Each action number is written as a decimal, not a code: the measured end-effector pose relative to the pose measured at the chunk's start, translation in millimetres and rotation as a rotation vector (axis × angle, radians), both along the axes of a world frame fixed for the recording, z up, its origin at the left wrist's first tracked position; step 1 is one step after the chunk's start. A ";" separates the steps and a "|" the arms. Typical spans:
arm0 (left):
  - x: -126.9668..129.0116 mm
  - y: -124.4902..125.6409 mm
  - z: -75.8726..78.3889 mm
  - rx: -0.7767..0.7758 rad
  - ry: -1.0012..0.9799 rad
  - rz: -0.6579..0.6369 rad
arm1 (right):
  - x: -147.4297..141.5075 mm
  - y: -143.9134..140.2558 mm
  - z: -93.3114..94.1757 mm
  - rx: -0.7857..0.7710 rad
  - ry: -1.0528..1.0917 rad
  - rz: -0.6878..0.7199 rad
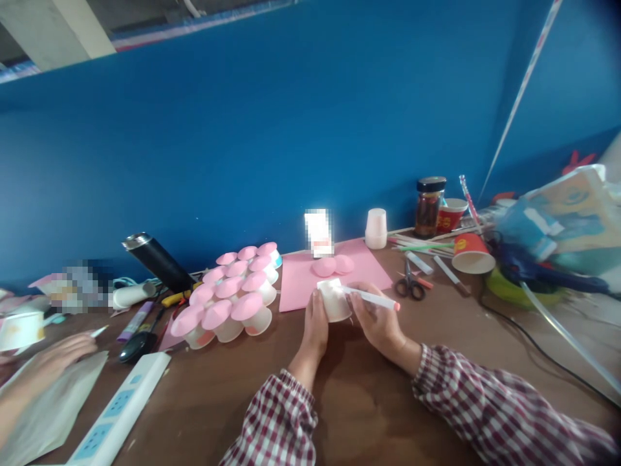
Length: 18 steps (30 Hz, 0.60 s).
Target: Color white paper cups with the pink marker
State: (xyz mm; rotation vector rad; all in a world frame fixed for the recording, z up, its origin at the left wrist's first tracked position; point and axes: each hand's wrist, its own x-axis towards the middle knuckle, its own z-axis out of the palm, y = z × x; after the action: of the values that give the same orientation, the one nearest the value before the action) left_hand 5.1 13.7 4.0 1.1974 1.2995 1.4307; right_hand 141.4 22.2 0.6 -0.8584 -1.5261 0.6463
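In front of me an upturned white paper cup (pixel 336 309) is held just above or on the brown desk; I cannot tell which. My left hand (pixel 316 327) grips its left side. My right hand (pixel 381 325) is closed round a white marker (pixel 372 298) with a red end, its other end at the cup's upper right side. Behind the cup, two pink paper cones (pixel 324 266) lie on a pink sheet (pixel 295 288). To the left stand several upturned cups (pixel 259 321) topped with shallow pink cones (pixel 229 287).
A co-worker's hand (pixel 58 362) is at the far left, beside a white power strip (pixel 119 411) and a black flask (pixel 158 262). On the right are stacked cups (pixel 376 228), black scissors (pixel 410 286), a lidded jar (pixel 429 207) and a glue gun (pixel 548 272). A blue partition (pixel 310 129) rises behind.
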 end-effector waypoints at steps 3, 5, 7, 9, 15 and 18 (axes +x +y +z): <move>1.1 0.0 0.5 0.004 -0.027 -0.023 | -0.8 -1.2 -0.7 -0.013 0.023 0.029; 1.3 0.5 0.0 0.012 -0.041 -0.013 | -0.8 -2.0 -0.3 -0.013 0.025 0.025; 1.0 1.0 -0.8 0.018 -0.044 -0.009 | -0.2 -2.3 0.3 -0.009 0.009 0.016; 0.7 1.0 -1.2 0.022 -0.042 -0.017 | 0.6 -2.2 0.7 -0.005 -0.016 0.010; 1.0 -0.5 1.2 0.010 -0.045 -0.024 | 1.9 -0.9 0.5 0.014 -0.042 0.002; 1.3 -1.0 2.2 -0.006 -0.043 -0.026 | 1.7 -0.9 0.7 0.002 -0.051 0.006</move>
State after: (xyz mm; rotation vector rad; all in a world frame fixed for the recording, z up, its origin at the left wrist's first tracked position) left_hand 6.3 12.7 6.2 1.1688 1.2538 1.4255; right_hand 143.1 21.3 1.4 -0.8749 -1.5758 0.6317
